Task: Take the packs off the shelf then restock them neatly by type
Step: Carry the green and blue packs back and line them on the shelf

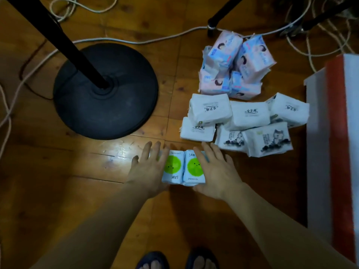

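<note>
White packs with green circles [183, 167] lie side by side on the wooden floor. My left hand [148, 169] lies on their left side and my right hand [215, 169] on their right side, both with straight fingers spread over the packs. Beyond them lie several plain white packs [229, 113], two white packs with a dog drawing [268, 138], and a heap of pink and blue packs [235, 63].
A round black stand base [105, 90] with its pole sits to the left. White cables [136, 40] run across the floor at the back. A red and white box or shelf [334, 133] stands at the right edge. My feet in dark sandals [176, 259] are below.
</note>
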